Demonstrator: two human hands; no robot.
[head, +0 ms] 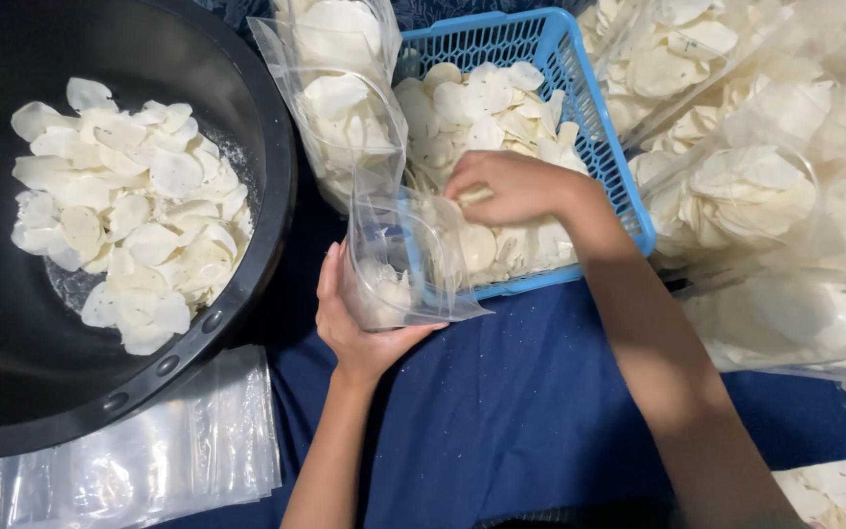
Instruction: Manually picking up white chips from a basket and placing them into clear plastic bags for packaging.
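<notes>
Head view, steeply down, close

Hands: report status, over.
Left hand holds clear bag upright. Right hand grips white chips in blue basket. Filled bag leans against basket.

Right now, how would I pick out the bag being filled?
Find the blue basket of white chips. At its near-left corner the left hand cups a small clear bag, open-topped and barely filled, unlike the stuffed bag behind it.
</notes>
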